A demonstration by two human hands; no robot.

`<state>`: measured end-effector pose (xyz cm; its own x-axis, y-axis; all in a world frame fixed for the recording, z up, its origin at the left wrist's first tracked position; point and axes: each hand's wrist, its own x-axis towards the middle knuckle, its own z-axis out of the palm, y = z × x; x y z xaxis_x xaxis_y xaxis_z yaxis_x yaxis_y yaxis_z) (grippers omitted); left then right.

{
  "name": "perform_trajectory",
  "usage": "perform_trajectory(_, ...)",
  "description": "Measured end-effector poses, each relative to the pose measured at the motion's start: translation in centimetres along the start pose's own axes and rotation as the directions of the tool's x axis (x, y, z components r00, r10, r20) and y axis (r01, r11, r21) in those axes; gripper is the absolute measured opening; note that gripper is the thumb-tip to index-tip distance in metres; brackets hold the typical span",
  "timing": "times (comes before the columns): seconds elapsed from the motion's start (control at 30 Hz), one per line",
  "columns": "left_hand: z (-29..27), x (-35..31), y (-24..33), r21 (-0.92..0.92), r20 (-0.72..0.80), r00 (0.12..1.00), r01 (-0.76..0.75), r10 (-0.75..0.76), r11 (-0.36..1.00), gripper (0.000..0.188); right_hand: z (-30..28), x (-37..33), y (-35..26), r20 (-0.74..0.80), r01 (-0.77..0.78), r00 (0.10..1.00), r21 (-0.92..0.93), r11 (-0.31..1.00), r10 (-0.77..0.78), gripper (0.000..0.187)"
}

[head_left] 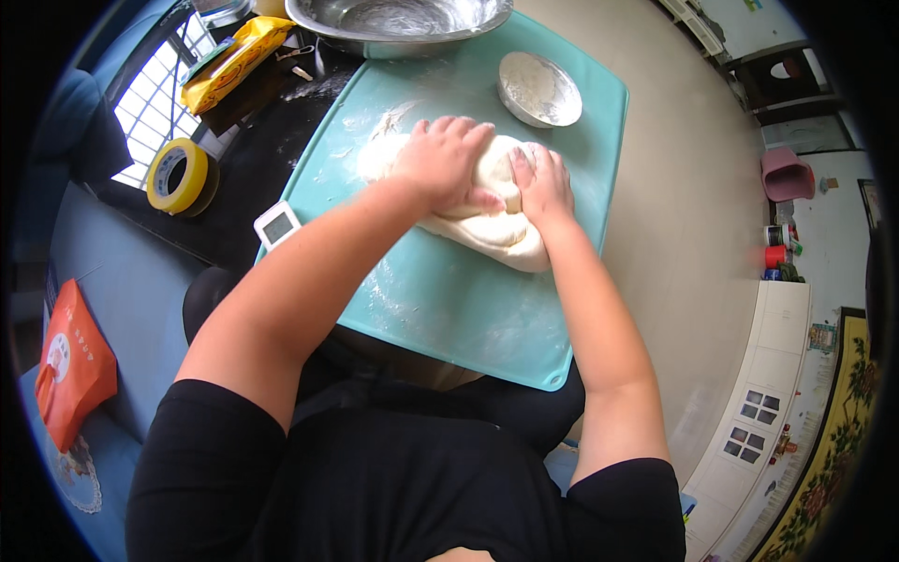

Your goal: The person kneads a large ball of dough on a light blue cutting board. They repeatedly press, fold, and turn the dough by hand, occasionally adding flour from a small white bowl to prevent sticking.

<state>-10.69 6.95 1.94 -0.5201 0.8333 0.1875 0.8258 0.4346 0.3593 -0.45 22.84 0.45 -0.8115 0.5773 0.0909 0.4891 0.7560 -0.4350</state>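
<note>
A thick, pale mass of dough (482, 234) lies on a turquoise board (449, 318), with a fold across its top. My left hand (445, 164) presses on its left part, fingers curved over the far side and thumb pointing right across the fold. On the right end, my right hand (545, 185) grips the dough with its fingertips sunk into the surface. The undersides of both hands are hidden against the dough. Just beyond them stands a small metal bowl (540, 89) of white flour. Loose flour dusts the board.
A large metal basin (398, 37) sits at the board's far edge. Left of the board are a small white digital timer (277, 226), a yellow tape roll (183, 178) and a yellow packet (239, 66) on a dark table. An orange bag (75, 365) lies on the blue seat.
</note>
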Motion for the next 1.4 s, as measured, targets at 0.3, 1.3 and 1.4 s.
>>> perform_trajectory(0.3,0.3,6.4,-2.0,-0.002,0.131,0.984,0.125,-0.124,0.992,0.086,0.1,4.4,-0.3,0.055,-0.327,0.944,0.003,0.945,0.326,0.056)
perform_trajectory(1.3,2.9,-17.5,2.6,-0.072,-0.446,0.837,-0.388,0.318,0.919,0.086,3.6,1.5,7.4,0.058,0.506,0.86,0.038,0.862,-0.507,0.062)
perform_trajectory(1.4,2.7,-17.8,2.5,-0.094,-0.411,0.856,-0.382,0.314,0.919,0.09,6.0,5.4,1.9,0.111,0.603,0.786,0.078,0.794,-0.608,0.061)
